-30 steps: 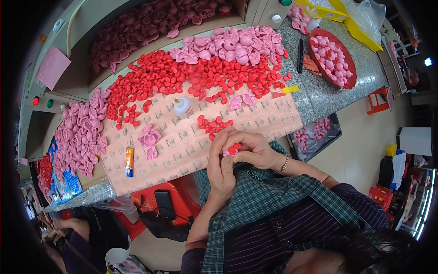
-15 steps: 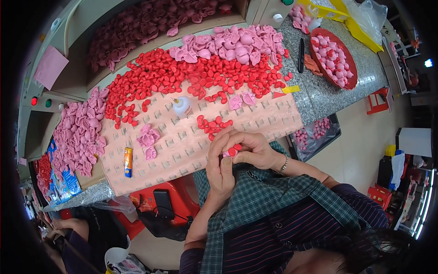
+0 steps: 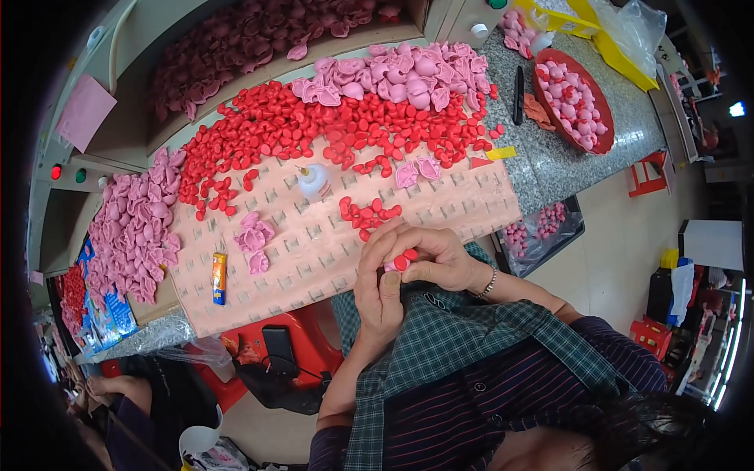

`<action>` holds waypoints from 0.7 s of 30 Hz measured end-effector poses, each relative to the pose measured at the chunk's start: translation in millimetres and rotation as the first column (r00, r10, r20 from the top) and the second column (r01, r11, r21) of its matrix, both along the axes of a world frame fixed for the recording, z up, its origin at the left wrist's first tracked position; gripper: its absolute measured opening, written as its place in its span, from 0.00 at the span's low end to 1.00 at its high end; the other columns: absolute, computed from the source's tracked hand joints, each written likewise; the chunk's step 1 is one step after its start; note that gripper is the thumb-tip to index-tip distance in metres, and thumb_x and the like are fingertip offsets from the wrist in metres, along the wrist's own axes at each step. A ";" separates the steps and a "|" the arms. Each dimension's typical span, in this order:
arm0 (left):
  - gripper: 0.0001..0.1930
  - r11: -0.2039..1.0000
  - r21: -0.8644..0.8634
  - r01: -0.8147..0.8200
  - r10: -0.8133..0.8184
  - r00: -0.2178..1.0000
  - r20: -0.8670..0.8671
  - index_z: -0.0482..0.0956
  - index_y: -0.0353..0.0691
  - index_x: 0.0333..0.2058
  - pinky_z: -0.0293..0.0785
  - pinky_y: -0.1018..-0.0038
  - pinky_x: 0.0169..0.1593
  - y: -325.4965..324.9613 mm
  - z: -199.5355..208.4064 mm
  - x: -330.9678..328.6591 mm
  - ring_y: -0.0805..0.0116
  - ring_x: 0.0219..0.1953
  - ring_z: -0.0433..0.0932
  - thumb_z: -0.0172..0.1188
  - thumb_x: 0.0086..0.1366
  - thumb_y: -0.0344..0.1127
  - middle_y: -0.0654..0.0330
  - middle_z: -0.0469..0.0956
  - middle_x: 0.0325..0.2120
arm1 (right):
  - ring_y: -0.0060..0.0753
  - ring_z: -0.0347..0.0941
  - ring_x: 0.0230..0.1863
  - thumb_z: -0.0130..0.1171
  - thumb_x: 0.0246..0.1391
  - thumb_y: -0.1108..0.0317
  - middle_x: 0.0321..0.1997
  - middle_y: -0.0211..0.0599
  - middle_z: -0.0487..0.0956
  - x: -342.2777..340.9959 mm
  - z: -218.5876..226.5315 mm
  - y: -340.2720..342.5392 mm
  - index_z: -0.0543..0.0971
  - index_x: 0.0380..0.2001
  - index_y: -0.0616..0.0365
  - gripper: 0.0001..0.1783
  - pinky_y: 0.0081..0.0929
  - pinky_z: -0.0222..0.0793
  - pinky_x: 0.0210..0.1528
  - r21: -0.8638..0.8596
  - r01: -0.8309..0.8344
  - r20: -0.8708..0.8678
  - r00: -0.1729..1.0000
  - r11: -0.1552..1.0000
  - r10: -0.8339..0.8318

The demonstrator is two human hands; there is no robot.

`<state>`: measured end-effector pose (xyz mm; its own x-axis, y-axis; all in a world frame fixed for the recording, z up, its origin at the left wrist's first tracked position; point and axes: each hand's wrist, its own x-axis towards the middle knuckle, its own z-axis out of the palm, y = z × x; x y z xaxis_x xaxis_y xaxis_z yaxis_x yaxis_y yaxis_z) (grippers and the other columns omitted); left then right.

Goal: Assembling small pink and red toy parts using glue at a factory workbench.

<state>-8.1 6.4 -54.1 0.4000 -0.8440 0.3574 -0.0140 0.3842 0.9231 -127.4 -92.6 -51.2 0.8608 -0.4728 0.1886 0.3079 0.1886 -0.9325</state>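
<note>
Close to my apron at the table's front edge, my left hand and my right hand are pressed together around a small pink piece with red parts. Fingers of both hands wrap it, so only a bit of pink and two red ovals show. Just beyond my fingertips lies a small cluster of red pieces on the pink mat. A white squeeze bottle with a narrow tip stands farther back. Two loose pink shells lie right of it.
Red pieces and pink shells are heaped along the back, with more pink shells at left. An orange-blue tube lies front left. A red bowl of finished-looking pieces and a black pen sit at right. A red stool stands below.
The view has shifted very slightly. Both hands keep the same grip on the pink and red piece, and nothing on the table has visibly moved.
</note>
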 end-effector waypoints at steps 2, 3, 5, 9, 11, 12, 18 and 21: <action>0.18 1.000 0.012 -0.009 0.009 0.999 0.034 0.66 0.32 0.58 0.64 0.58 0.63 -0.1 3.2 0.8 0.48 0.59 0.70 0.45 0.73 0.33 0.38 0.69 0.57 | 0.21 0.70 0.44 0.63 0.58 0.71 0.45 0.34 0.74 1.3 2.8 0.8 0.75 0.46 0.63 0.14 0.18 0.68 0.45 -0.017 0.025 -0.008 1.000 1.000 -0.025; 0.18 1.000 0.012 -0.010 0.009 0.999 0.033 0.66 0.32 0.58 0.64 0.58 0.63 0.1 2.4 1.1 0.48 0.59 0.70 0.45 0.73 0.33 0.38 0.69 0.57 | 0.19 0.70 0.41 0.64 0.58 0.70 0.42 0.33 0.74 2.1 4.1 1.3 0.76 0.44 0.62 0.13 0.18 0.67 0.43 -0.035 0.049 -0.014 0.999 0.998 -0.050; 0.18 1.000 -0.010 0.001 -0.001 1.000 0.018 0.67 0.32 0.58 0.63 0.58 0.63 0.3 0.2 1.7 0.47 0.60 0.69 0.45 0.73 0.32 0.38 0.68 0.57 | 0.20 0.70 0.41 0.64 0.58 0.71 0.43 0.33 0.74 2.0 3.2 2.8 0.76 0.44 0.62 0.13 0.18 0.67 0.43 -0.001 0.042 -0.012 0.999 0.999 -0.042; 0.18 1.000 -0.004 0.015 -0.015 1.000 0.017 0.67 0.32 0.58 0.63 0.57 0.64 0.1 -1.2 2.5 0.47 0.60 0.69 0.45 0.72 0.31 0.38 0.68 0.57 | 0.21 0.71 0.42 0.64 0.57 0.73 0.43 0.34 0.74 2.7 4.0 3.7 0.76 0.44 0.63 0.13 0.19 0.67 0.43 0.013 0.049 0.002 0.999 0.999 -0.049; 0.18 0.999 -0.022 0.026 -0.026 1.000 0.014 0.67 0.33 0.58 0.62 0.57 0.64 0.1 -1.8 2.7 0.46 0.60 0.69 0.45 0.72 0.30 0.38 0.69 0.57 | 0.21 0.71 0.42 0.64 0.57 0.73 0.43 0.34 0.75 2.7 5.0 3.5 0.76 0.44 0.62 0.13 0.19 0.67 0.43 -0.004 0.054 0.002 0.999 0.999 -0.054; 0.18 0.999 -0.020 0.026 -0.026 1.000 0.013 0.67 0.33 0.58 0.62 0.57 0.64 0.1 -2.1 2.6 0.46 0.60 0.69 0.45 0.72 0.30 0.38 0.69 0.57 | 0.21 0.71 0.42 0.64 0.56 0.73 0.43 0.35 0.75 2.7 5.2 3.5 0.76 0.44 0.62 0.13 0.19 0.67 0.43 -0.023 0.059 0.003 0.998 0.998 -0.059; 0.18 1.000 -0.019 0.023 -0.022 1.000 0.018 0.68 0.33 0.58 0.62 0.57 0.64 -0.2 -2.0 2.2 0.46 0.60 0.69 0.45 0.72 0.32 0.37 0.69 0.57 | 0.22 0.71 0.41 0.65 0.56 0.71 0.43 0.35 0.77 1.5 5.9 4.8 0.77 0.43 0.61 0.13 0.20 0.67 0.43 -0.043 0.094 -0.020 0.995 0.995 -0.095; 0.18 0.999 -0.031 0.031 -0.030 1.000 0.008 0.68 0.33 0.58 0.63 0.57 0.64 -3.6 -5.0 1.8 0.46 0.60 0.69 0.46 0.73 0.34 0.37 0.69 0.57 | 0.21 0.71 0.40 0.66 0.56 0.69 0.43 0.34 0.77 1.0 4.4 2.4 0.77 0.43 0.60 0.13 0.20 0.67 0.43 -0.062 0.106 -0.026 0.994 0.992 -0.107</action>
